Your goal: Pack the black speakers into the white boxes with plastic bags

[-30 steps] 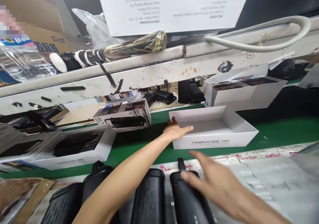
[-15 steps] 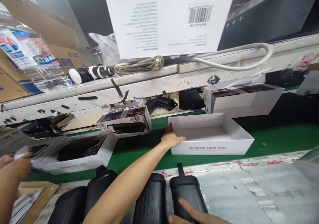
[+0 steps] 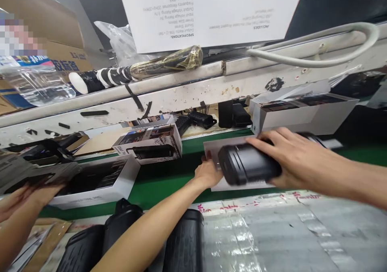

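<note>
My right hand is wrapped round a black portable speaker, holding it lengthwise over the open white box. My left hand grips the left end of that box, which stands on the green belt. Most of the box's inside is hidden behind the speaker and my right hand. Below my left forearm, more black speakers stand on the near ledge, partly covered by the arm.
At the left, a co-worker's hands are at another open box with a dark item inside. A printed box and an open white box stand farther back. A white rail crosses above, with a tape-wrapped rod on it.
My right hand has lifted the rightmost speaker off the near ledge and brought it up over the white box. My left hand stays at the box's left end. The view has shifted slightly.
</note>
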Demonstrator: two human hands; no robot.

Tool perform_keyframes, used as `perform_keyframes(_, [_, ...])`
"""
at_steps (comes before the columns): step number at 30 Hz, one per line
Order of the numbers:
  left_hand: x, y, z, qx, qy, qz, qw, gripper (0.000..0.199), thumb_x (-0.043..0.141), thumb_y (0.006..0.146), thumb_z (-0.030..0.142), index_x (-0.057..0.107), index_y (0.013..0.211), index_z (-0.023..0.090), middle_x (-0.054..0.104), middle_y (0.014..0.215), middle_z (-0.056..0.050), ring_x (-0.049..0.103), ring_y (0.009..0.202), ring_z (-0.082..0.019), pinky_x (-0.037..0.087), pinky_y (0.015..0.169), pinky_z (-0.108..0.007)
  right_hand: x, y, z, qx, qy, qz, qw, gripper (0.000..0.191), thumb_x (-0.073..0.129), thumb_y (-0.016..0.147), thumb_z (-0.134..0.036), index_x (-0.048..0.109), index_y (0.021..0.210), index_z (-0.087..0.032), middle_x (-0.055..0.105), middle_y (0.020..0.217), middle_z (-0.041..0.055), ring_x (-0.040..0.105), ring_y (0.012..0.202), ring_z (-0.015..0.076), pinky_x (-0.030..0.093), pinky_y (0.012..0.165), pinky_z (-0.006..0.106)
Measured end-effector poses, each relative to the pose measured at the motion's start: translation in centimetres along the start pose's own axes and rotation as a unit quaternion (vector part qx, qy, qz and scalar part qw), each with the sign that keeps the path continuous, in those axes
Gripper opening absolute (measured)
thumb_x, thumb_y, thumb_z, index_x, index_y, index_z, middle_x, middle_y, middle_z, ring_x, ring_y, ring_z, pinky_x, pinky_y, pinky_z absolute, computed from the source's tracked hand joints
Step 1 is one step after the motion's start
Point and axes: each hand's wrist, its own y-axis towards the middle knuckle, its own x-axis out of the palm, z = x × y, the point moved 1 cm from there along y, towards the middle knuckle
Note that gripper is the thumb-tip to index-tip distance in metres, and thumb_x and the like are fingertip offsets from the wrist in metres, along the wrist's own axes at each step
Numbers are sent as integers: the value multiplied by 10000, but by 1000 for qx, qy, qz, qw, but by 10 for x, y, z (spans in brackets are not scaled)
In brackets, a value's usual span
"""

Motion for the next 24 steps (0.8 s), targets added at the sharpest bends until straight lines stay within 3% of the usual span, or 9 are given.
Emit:
perform_keyframes(2, [3,-2,1,-6,10,8,1000,1025,513,829,652,156,1610,92,458,1493,-283,612,1203,-467,515,964,-528,17,31,17,44,-49,-30,997,860,744,639,-320,510,1458,-198,573,1235,186,519,1100,382,530,830,485])
perform_keyframes(5, [4,-3,2,-15,25,19,999,1034,509,814,676,177,1602,96,444,1509,-263,599,1230,-447,514,979,-500,55,57,22,68,-73,-101,990,823,739,613,-234,559,1415,-178,555,1279,193,483,1184,389,491,952,499])
perform_keyframes(8, [2,-4,2,-11,32,19,999,965,530,808,649,252,1569,126,461,1497,-237,609,1221,-423,518,979,-475,90,65,15,60,-34,-177,982,837,761,599,-220,566,1412,-188,542,1299,181,465,1223,389,457,1010,497])
perform_keyframes(11, [1,-4,4,4,36,17,999,866,558,802,608,344,1512,162,542,1407,-208,637,1177,-407,527,962,-463,116,70,11,75,33,-237,968,981,817,576,-262,484,1496,-180,492,1385,185,418,1297,404,420,1064,510])
perform_keyframes(15, [2,0,7,11,52,16,998,950,580,787,658,284,1537,154,537,1402,-236,643,1165,-421,532,947,-468,138,78,9,108,103,-260,954,1078,862,559,-323,428,1536,-180,429,1480,179,385,1336,422,367,1113,541])
perform_keyframes(18, [1,0,9,8,93,12,996,899,516,832,669,302,1528,143,581,1354,-247,655,1138,-430,534,917,-482,135,83,2,108,127,-239,957,1047,861,620,-389,413,1543,-183,404,1521,174,366,1360,436,316,1145,573])
perform_keyframes(21, [-3,3,6,9,128,19,991,780,443,876,668,351,1507,218,590,1378,-208,658,1135,-426,537,892,-502,109,75,8,69,131,-180,972,936,790,765,-489,386,1549,-177,382,1556,170,327,1417,398,272,1179,568])
perform_keyframes(22, [-5,5,5,15,135,32,990,777,439,877,675,345,1511,236,541,1448,-203,642,1169,-429,538,897,-510,93,65,15,86,118,-150,978,804,721,843,-511,439,1510,-162,431,1521,179,375,1393,376,313,1159,550])
perform_keyframes(24, [-10,7,5,38,155,75,984,803,472,865,678,340,1521,234,361,1601,-191,532,1322,-438,514,972,-529,52,22,35,204,73,-91,972,485,573,959,-507,647,1255,-129,615,1276,199,557,1199,342,453,1017,503])
